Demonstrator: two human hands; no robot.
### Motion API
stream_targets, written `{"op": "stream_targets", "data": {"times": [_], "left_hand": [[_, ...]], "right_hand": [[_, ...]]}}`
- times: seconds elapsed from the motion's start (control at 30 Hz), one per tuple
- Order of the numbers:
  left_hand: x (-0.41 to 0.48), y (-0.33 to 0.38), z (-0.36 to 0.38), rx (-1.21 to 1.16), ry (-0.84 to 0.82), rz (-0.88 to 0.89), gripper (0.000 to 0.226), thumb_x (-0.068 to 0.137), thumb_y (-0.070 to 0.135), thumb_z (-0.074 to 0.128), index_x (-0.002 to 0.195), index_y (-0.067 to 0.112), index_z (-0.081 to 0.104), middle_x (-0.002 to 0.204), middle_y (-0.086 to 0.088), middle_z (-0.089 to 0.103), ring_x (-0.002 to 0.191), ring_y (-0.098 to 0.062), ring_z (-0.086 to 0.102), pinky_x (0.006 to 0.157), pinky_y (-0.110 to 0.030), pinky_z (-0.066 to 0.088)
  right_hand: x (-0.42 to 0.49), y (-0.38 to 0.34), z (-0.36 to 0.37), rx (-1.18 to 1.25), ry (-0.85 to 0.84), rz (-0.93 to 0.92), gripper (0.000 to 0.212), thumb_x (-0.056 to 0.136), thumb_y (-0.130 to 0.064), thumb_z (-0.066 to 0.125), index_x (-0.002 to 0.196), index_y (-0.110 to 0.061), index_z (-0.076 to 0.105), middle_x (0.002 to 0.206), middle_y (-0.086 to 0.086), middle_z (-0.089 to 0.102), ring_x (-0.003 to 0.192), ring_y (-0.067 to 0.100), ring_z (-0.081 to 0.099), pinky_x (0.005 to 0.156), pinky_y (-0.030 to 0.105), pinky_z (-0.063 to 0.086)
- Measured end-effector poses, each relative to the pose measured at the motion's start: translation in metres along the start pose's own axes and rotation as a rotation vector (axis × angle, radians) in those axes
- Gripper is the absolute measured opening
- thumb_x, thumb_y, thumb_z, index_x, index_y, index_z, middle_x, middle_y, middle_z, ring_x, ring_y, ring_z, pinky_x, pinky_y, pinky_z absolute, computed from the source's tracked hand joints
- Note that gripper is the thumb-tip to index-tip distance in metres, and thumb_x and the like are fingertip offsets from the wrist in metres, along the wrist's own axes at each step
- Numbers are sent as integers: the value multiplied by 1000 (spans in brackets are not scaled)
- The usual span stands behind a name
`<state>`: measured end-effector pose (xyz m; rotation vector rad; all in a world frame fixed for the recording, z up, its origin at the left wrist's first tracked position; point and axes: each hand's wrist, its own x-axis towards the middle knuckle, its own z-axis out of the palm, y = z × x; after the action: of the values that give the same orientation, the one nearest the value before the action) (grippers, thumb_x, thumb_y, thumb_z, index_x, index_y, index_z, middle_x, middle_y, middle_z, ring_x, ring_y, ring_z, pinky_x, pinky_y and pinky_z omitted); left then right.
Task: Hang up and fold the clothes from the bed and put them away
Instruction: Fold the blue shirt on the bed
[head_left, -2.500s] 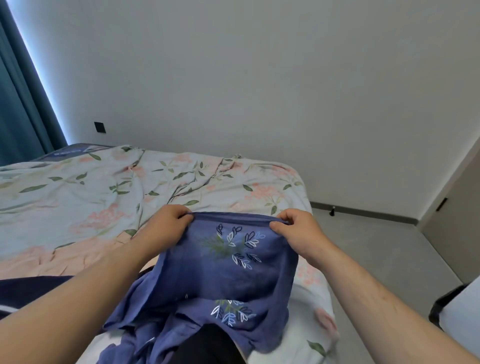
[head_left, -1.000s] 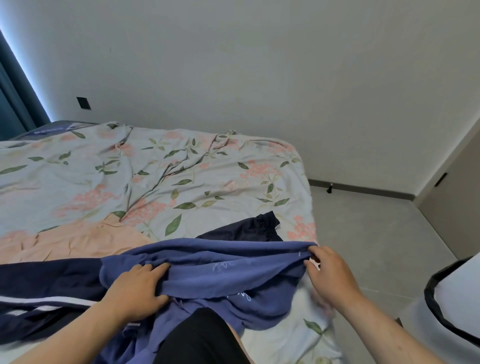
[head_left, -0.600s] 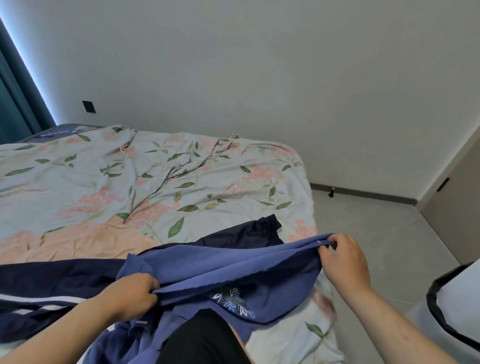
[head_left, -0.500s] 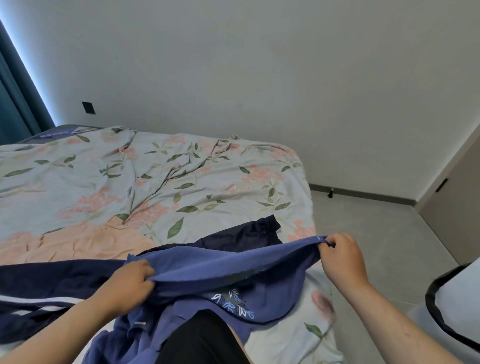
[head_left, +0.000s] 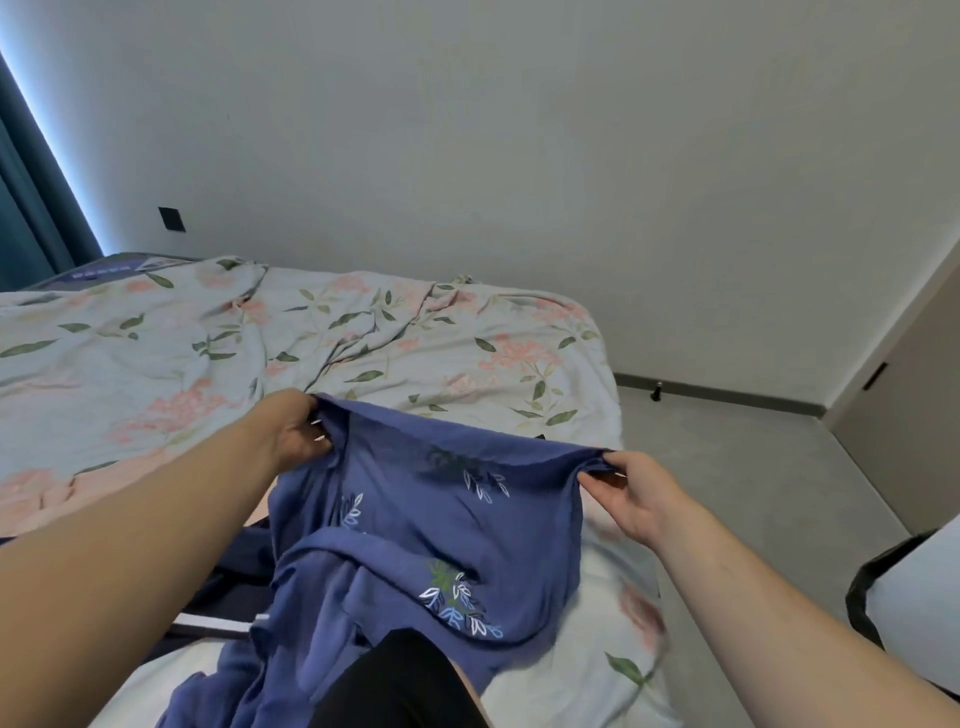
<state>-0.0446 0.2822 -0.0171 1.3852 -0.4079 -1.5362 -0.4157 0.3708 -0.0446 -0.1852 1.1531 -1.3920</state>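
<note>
Left hand (head_left: 297, 428) pinched blue leaf-print garment (head_left: 415, 525) at one top corner, right hand (head_left: 631, 493) gripped the other, cloth held above floral bed (head_left: 363, 332).

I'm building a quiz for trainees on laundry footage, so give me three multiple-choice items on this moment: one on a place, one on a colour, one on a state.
1. Where is the dark navy garment with a white stripe?
A. On the floral-sheeted bed, left of the blue leaf-print cloth garment.
B. On a chair.
C. In a drawer.
2. What colour are the bed sheet's flowers?
A. Yellow.
B. Pink.
C. Purple.
3. How is the blue garment?
A. Folded flat.
B. On a hanger.
C. Held up by its top edge.
Answers: 1 A, it lies on the sheet beside the blue garment; 2 B, pink clusters among green leaves; 3 C, the left grip and right grip pinch its top edge.
</note>
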Motion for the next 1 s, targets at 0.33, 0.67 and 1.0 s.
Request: {"op": "stream_targets", "data": {"times": [0.33, 0.67, 1.0], "left_hand": [[-14, -69, -13, 1138, -55, 611, 46, 91, 15, 61, 136, 13, 56, 130, -4, 60, 119, -24, 57, 91, -29, 42], [-89, -174, -154, 1282, 211, 358, 17, 83, 34, 68, 84, 20, 59, 76, 2, 64, 78, -26, 63, 64, -35, 47], [-134, -43, -68, 778, -273, 668, 29, 96, -3, 52, 87, 15, 73, 87, -5, 75, 80, -18, 66, 73, -34, 52]], "right_hand": [[7, 77, -9, -1191, -78, -534, 54, 86, -11, 65, 136, -24, 49, 126, -11, 47, 119, 10, 50, 100, 25, 39], [-38, 165, 50, -1582, -651, -420, 24, 91, -20, 59, 112, -18, 70, 115, -5, 69, 105, 9, 61, 94, 24, 46], [-77, 134, 126, -1358, -787, -522, 50, 86, -34, 66, 131, -47, 49, 106, -23, 63, 86, -3, 56, 67, 14, 45]]}}
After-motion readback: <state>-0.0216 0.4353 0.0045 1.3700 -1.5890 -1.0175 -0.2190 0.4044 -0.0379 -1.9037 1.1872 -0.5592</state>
